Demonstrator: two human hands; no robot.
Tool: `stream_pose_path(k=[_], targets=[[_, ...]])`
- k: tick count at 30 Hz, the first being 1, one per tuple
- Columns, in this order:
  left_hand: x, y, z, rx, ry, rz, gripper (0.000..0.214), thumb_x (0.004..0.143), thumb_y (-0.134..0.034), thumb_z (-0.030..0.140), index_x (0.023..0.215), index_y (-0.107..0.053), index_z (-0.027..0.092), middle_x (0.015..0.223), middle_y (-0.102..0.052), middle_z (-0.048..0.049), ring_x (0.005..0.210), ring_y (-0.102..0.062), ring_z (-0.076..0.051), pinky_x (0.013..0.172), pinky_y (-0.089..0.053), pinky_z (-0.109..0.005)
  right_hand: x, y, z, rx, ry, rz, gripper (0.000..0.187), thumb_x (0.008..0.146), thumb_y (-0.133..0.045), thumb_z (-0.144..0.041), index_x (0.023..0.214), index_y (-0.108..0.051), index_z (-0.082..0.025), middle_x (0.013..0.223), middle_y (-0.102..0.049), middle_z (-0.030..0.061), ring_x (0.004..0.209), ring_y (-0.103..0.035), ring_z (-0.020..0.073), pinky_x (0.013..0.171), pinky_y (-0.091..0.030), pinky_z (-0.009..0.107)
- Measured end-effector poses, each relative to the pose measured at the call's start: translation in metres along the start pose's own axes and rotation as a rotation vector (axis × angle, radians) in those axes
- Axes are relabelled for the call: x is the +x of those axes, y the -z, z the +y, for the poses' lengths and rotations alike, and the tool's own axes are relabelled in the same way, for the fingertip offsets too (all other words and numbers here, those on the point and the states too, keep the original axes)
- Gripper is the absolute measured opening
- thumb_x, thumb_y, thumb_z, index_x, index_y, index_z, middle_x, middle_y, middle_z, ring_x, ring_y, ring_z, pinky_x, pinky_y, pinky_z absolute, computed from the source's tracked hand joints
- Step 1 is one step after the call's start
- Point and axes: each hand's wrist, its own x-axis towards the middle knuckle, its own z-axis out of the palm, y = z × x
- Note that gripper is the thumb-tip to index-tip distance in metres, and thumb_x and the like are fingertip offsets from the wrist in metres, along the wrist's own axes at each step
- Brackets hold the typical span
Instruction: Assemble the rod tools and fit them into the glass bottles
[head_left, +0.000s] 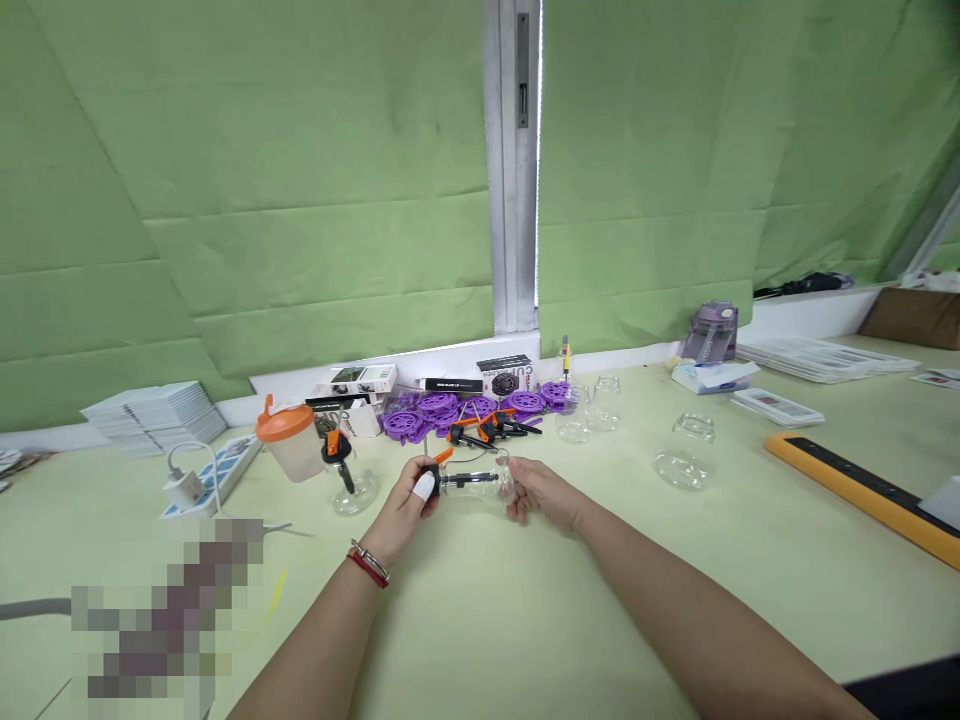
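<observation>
My left hand (409,503) pinches a black and orange sprayer top (433,472) at the neck of a clear glass bottle (480,482) lying sideways. A white finger cot covers one fingertip. My right hand (536,490) grips the bottle's round end. Both hands hover just above the pale green table (525,600). A red bracelet sits on my left wrist.
Another clear bottle with an orange sprayer (346,478) stands to the left by an orange-lidded cup (289,438). Purple discs (450,408) and loose sprayers (487,430) lie behind. Empty glass bottles (682,452) stand at right, a yellow-edged board (862,490) farther right, and a power strip (214,470) at left.
</observation>
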Motion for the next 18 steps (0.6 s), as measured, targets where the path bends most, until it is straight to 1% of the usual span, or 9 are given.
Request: stream_pose_path(k=[2,4,6,8,9,11,15,16,18], targets=[[0.000,-0.001,0.000,0.002,0.001,0.000,0.038,0.085,-0.046,0.052,0.108,-0.041,0.022,0.071,-0.045,0.0031,0.059,-0.039,-0.010,0.055,-0.031,-0.024,0.001,-0.001,0.000,0.004,-0.017,0.019,0.063,0.083,-0.044,-0.063,0.120,-0.051,-0.012,0.073,-0.057,0.0050,0.055,-0.058,0.0141,0.045,-0.045,0.025],[0.000,0.000,0.000,0.007,0.015,0.003,0.038,0.084,-0.047,0.052,0.108,-0.041,0.022,0.070,-0.045,0.0034,0.059,-0.039,-0.010,0.055,-0.031,-0.023,-0.001,0.000,-0.001,0.016,0.019,0.014,0.059,0.082,-0.051,-0.059,0.121,-0.052,-0.014,0.087,-0.058,0.0081,0.067,-0.060,0.0149,0.056,-0.051,0.028],[0.001,0.001,0.000,0.009,0.029,0.011,0.038,0.084,-0.047,0.052,0.107,-0.041,0.022,0.071,-0.046,0.0035,0.059,-0.039,-0.010,0.055,-0.031,-0.023,-0.006,0.003,-0.004,0.020,0.069,-0.015,0.064,0.076,-0.065,-0.049,0.131,-0.044,-0.023,0.112,-0.053,0.0097,0.079,-0.061,0.0145,0.071,-0.053,0.032],[0.001,0.002,-0.001,0.006,0.029,0.018,0.038,0.084,-0.047,0.052,0.108,-0.041,0.023,0.072,-0.046,0.0034,0.059,-0.040,-0.010,0.054,-0.032,-0.023,-0.009,0.004,-0.006,0.010,0.091,-0.055,0.082,0.069,-0.075,-0.038,0.138,-0.031,-0.034,0.127,-0.042,0.0087,0.082,-0.062,0.0134,0.079,-0.052,0.035],[0.001,0.002,-0.001,0.001,0.023,0.018,0.038,0.084,-0.047,0.052,0.108,-0.041,0.023,0.072,-0.046,0.0033,0.059,-0.040,-0.010,0.054,-0.032,-0.023,-0.010,0.005,-0.006,0.007,0.088,-0.074,0.087,0.068,-0.076,-0.037,0.139,-0.027,-0.035,0.127,-0.042,0.0085,0.080,-0.063,0.0131,0.078,-0.052,0.035],[0.001,0.002,-0.001,-0.007,0.015,0.012,0.038,0.085,-0.046,0.052,0.109,-0.041,0.023,0.071,-0.046,0.0033,0.059,-0.041,-0.010,0.054,-0.032,-0.023,-0.009,0.004,-0.005,0.008,0.056,-0.101,0.081,0.072,-0.072,-0.042,0.139,-0.027,-0.032,0.113,-0.050,0.0075,0.073,-0.064,0.0134,0.071,-0.053,0.033],[0.001,0.002,-0.003,-0.006,0.016,-0.010,0.036,0.087,-0.043,0.050,0.109,-0.040,0.022,0.068,-0.045,0.0038,0.059,-0.039,-0.010,0.054,-0.031,-0.022,-0.003,0.001,-0.001,-0.054,-0.031,-0.084,0.060,0.082,-0.049,-0.062,0.125,-0.044,-0.021,0.081,-0.058,0.0040,0.058,-0.060,0.0132,0.050,-0.049,0.025],[0.001,0.002,-0.004,0.000,0.018,-0.010,0.036,0.087,-0.043,0.050,0.109,-0.040,0.022,0.068,-0.046,0.0037,0.059,-0.039,-0.010,0.054,-0.032,-0.022,-0.002,0.001,-0.001,-0.069,-0.027,-0.057,0.060,0.082,-0.047,-0.063,0.122,-0.047,-0.019,0.084,-0.060,0.0060,0.061,-0.059,0.0133,0.051,-0.049,0.025],[0.001,0.001,-0.004,0.018,0.019,-0.006,0.035,0.088,-0.042,0.049,0.109,-0.040,0.022,0.068,-0.046,0.0035,0.060,-0.039,-0.010,0.055,-0.032,-0.023,-0.003,0.000,-0.002,-0.062,0.025,0.009,0.061,0.081,-0.050,-0.062,0.126,-0.047,-0.020,0.107,-0.058,0.0117,0.074,-0.060,0.0147,0.059,-0.052,0.028]])
